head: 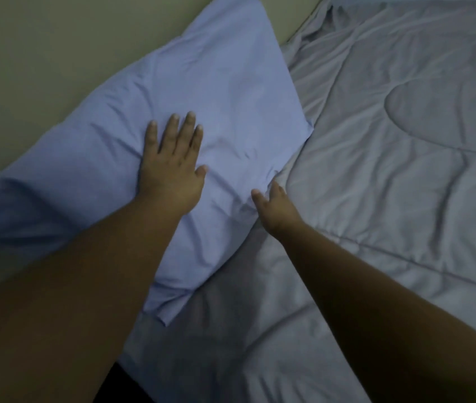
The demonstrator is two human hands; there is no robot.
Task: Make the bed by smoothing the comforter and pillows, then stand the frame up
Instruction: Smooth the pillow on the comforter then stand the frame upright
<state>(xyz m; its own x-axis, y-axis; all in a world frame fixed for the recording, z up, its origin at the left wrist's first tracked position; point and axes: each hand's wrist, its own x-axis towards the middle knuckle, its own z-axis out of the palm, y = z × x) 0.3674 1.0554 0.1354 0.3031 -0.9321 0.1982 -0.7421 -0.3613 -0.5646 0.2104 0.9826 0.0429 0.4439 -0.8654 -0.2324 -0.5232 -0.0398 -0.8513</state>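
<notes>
A light blue pillow (pixel 231 91) lies at an angle across the head of the bed, against the wall. My left hand (pixel 172 167) lies flat on its middle, fingers spread, palm down. My right hand (pixel 274 207) is at the pillow's lower right edge, where it meets the grey quilted comforter (pixel 390 170); its fingers are tucked into the fabric there, and I cannot tell whether they pinch the pillowcase. The comforter covers the right side of the bed and is wrinkled. A second blue pillow (pixel 12 213) sits at the left, partly behind my left forearm. No frame is in view.
A beige wall (pixel 56 53) runs along the top left behind the pillows. The comforter bunches in folds near the top (pixel 326 30). A dark gap (pixel 123 385) shows at the bed's near edge, bottom centre.
</notes>
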